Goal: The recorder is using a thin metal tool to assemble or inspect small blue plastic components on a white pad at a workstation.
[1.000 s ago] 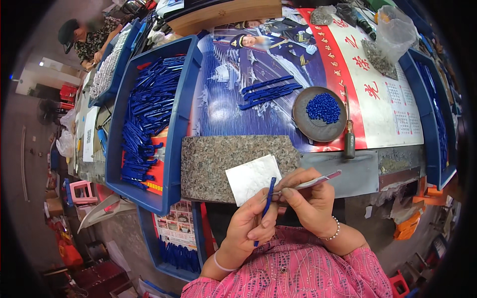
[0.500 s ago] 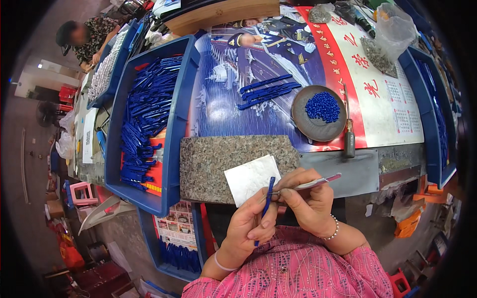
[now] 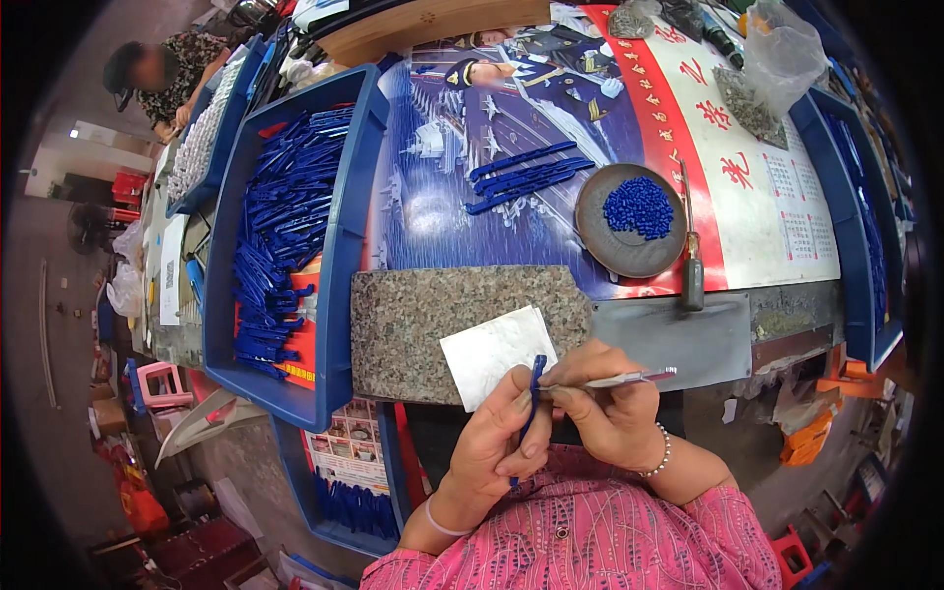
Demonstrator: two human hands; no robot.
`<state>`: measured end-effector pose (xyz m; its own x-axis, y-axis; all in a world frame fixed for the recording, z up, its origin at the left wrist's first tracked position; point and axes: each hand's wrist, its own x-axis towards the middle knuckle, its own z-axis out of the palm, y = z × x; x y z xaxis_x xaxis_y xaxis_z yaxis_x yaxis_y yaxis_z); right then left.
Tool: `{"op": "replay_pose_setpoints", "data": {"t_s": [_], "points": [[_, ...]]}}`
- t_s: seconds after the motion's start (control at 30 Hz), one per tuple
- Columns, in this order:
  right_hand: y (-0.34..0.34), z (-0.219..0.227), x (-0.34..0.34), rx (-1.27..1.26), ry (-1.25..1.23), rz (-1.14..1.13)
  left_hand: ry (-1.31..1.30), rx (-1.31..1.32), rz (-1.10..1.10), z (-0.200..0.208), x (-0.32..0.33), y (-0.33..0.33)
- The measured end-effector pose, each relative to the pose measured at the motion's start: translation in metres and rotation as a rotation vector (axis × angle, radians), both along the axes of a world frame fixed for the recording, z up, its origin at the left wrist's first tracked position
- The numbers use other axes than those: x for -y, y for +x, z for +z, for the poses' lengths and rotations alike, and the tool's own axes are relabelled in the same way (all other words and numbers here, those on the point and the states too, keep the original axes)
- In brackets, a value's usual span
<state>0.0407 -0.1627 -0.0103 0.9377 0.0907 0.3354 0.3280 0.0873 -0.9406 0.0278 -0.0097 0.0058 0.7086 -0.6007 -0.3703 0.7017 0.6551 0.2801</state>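
My left hand (image 3: 500, 433) grips a slender dark-blue plastic strip (image 3: 536, 403), which stands nearly upright between thumb and fingers. In my right hand (image 3: 612, 408) is a slim silvery tool (image 3: 634, 379), its pale end jutting out to the right. Its inner tip meets the strip near the upper part; the exact contact is hidden by my fingers. Just behind my hands, a folded white paper (image 3: 497, 349) lies on a speckled granite block (image 3: 403, 324). Beyond the block is a round dark dish (image 3: 600, 246) of small blue beads (image 3: 639, 208).
A blue tray (image 3: 339, 246) of blue strips stands at left, another tray (image 3: 383, 472) below it. Several strips (image 3: 531, 177) lie on the poster-covered table (image 3: 423, 216). A screwdriver (image 3: 692, 275) rests beside the dish; a further blue tray (image 3: 846, 226) is at right. A co-worker (image 3: 167, 84) sits far left.
The silvery tool has swung a little flatter, its outer end now lower. My hands stay close together, and the strip has shifted only slightly.
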Motion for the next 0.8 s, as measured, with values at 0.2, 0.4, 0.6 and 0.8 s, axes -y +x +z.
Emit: {"op": "replay_pose_setpoints", "data": {"t_s": [0.2, 0.4, 0.6, 0.8], "points": [[0.0, -0.002, -0.004, 0.106, -0.063, -0.095, 0.025, -0.059, 0.03, -0.006, 0.0, -0.005], [-0.004, -0.001, -0.007, 0.084, -0.067, -0.115, 0.04, -0.021, 0.023, -0.004, 0.0, -0.006], [-0.006, 0.006, 0.004, -0.255, 0.33, 0.02, 0.494, 0.342, 0.045, 0.008, 0.014, -0.011], [-0.014, 0.024, 0.022, -0.335, 0.378, -0.103, 0.559, 0.381, 0.019, 0.02, 0.01, -0.017]]}}
